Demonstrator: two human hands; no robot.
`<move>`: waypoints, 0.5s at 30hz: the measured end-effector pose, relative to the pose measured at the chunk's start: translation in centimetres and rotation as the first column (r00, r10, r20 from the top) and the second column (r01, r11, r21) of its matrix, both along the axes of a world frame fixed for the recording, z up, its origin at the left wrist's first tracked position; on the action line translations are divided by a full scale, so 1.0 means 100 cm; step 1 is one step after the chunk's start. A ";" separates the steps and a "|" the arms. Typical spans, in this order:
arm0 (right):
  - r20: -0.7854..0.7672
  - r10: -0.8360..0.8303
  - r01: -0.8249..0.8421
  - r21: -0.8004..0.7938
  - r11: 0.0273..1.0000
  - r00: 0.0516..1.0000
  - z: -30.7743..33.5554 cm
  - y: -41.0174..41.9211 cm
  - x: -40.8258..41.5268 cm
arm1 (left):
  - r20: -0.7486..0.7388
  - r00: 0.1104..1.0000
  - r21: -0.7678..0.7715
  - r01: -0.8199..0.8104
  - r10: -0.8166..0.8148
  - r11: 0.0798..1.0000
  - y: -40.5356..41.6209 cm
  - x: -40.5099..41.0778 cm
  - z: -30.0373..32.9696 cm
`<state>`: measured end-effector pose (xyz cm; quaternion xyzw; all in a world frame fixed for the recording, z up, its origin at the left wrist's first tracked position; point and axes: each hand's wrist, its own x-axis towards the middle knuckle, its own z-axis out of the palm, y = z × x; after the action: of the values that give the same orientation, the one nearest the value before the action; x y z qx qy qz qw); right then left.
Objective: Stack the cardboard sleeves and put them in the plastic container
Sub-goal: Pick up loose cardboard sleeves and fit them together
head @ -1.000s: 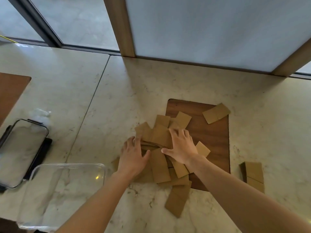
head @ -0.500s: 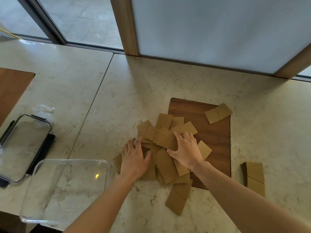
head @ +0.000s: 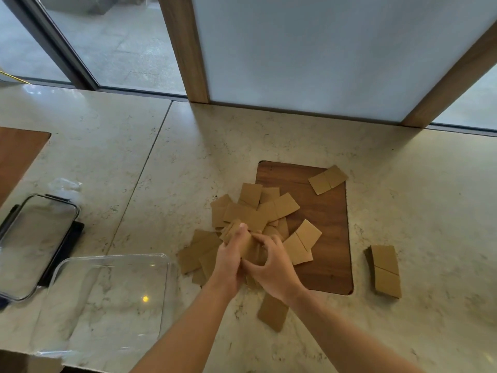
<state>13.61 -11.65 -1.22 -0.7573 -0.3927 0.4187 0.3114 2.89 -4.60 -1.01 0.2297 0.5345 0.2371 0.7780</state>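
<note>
A loose heap of brown cardboard sleeves [head: 255, 211] lies on the marble counter, partly over a dark wooden inset [head: 328, 238]. My left hand [head: 228, 262] and my right hand [head: 271, 265] are together at the heap's near side, both gripping a small bundle of sleeves [head: 236, 232] raised off the counter. A single sleeve [head: 273, 310] lies near my right wrist, another [head: 328, 179] at the inset's far corner. A neat stack of sleeves [head: 386, 270] sits to the right. The clear plastic container [head: 164, 267] stands open at the lower left.
The container's lid [head: 35, 243] lies at the far left, on a dark object. A crumpled bit of clear plastic [head: 66, 183] sits behind it. A wooden panel [head: 18, 152] is set into the counter at the left edge. Window frames rise behind the counter.
Both hands were pressing flat on the heap; they have drawn toward each other and closed around a bundle of sleeves, lifting it. Sleeves in the heap have shifted.
</note>
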 end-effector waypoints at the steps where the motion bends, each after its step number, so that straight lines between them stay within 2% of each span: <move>1: -0.035 0.003 -0.003 0.003 1.000 0.999 0.000 -0.007 -0.006 | -0.009 0.999 -0.044 -0.043 0.042 0.998 -0.002 0.000 0.001; 4: -0.091 -0.007 0.010 0.035 0.999 0.996 0.000 -0.022 -0.013 | 0.077 0.988 -0.203 -0.113 0.131 0.973 -0.006 0.001 0.002; 6: -0.036 -0.029 0.032 0.085 0.996 0.999 0.001 -0.032 -0.013 | 0.160 0.963 -0.280 -0.167 0.218 0.945 -0.012 0.003 0.004; 8: 0.013 -0.056 0.053 0.156 0.986 0.998 -0.001 -0.043 -0.012 | 0.204 0.933 -0.282 -0.234 0.296 0.930 -0.020 0.010 0.003; 11: -0.048 -0.174 0.181 0.218 0.959 0.984 -0.005 -0.056 -0.010 | 0.233 0.914 -0.259 -0.269 0.331 0.928 -0.033 0.020 0.000; 13: -0.019 -0.266 0.264 0.189 0.946 0.964 -0.010 -0.062 -0.002 | 0.231 0.916 -0.255 -0.267 0.327 0.929 -0.039 0.022 -0.004; 15: 0.032 -0.341 0.338 0.086 0.937 0.939 -0.017 -0.065 0.016 | 0.252 0.912 -0.299 -0.246 0.325 0.922 -0.043 0.018 -0.006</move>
<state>15.26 -18.17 -2.95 -0.8102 -0.2796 0.3251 0.3996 4.73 -8.89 -1.65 0.0060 0.4660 0.3085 0.8293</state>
